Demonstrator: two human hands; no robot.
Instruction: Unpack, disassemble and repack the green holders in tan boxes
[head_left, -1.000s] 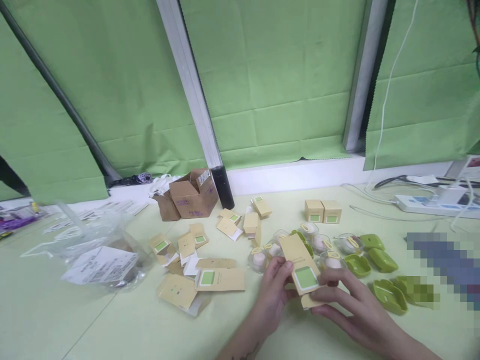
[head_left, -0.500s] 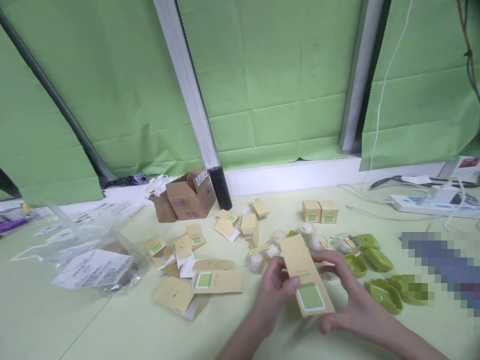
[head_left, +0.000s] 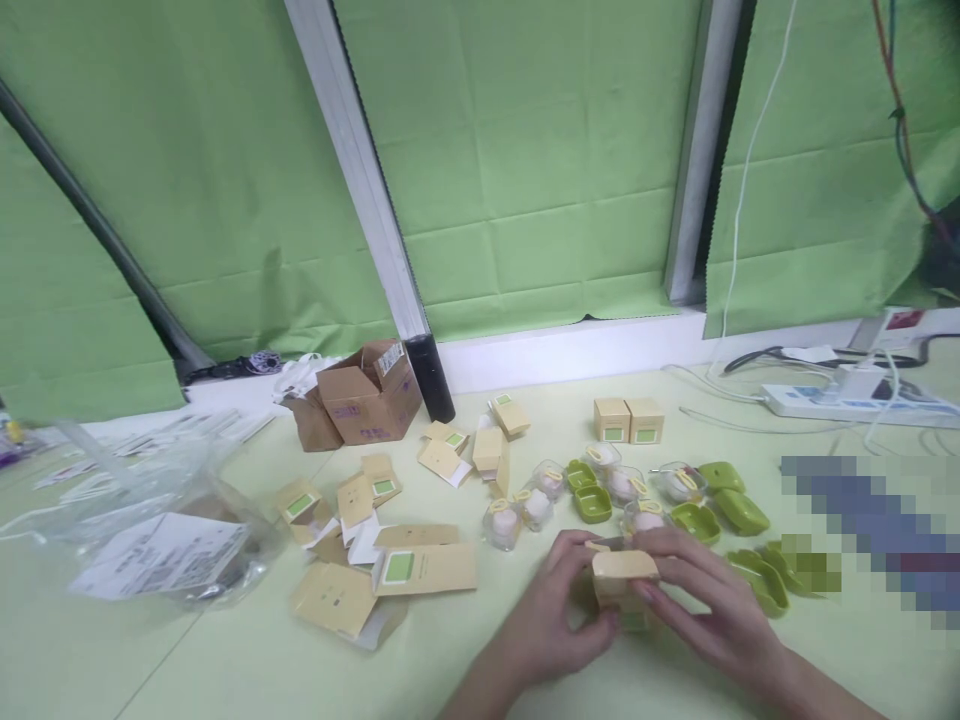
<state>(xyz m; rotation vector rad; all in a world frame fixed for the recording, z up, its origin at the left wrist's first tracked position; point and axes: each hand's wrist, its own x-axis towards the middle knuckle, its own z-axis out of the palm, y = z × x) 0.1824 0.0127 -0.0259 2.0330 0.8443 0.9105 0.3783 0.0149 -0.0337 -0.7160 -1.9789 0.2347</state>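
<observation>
Between both hands is a small tan cardboard box [head_left: 624, 567], its end flap turned up toward me and a green label partly visible low on its front. My left hand [head_left: 551, 615] grips the box's left side, thumb low near the label. The fingers of my right hand [head_left: 701, 590] press on its flap and right side. Just beyond the hands lie clear round packs with pale contents, one pack [head_left: 646, 515] close behind my right fingers. Green plastic shell-like cases [head_left: 695, 521] sit to the right of them.
Flattened and half-folded tan cartons [head_left: 424, 568] are scattered to the left. Two closed tan boxes [head_left: 645, 421] stand at the back. Farther off are a brown carton [head_left: 367, 400], a clear plastic bag [head_left: 202, 540] and a white power strip [head_left: 840, 400] with cables.
The flat-looking tan carton has been turned and tipped, so its end flap now faces up. My right hand has closed in from the side onto the flap. The view has shifted slightly.
</observation>
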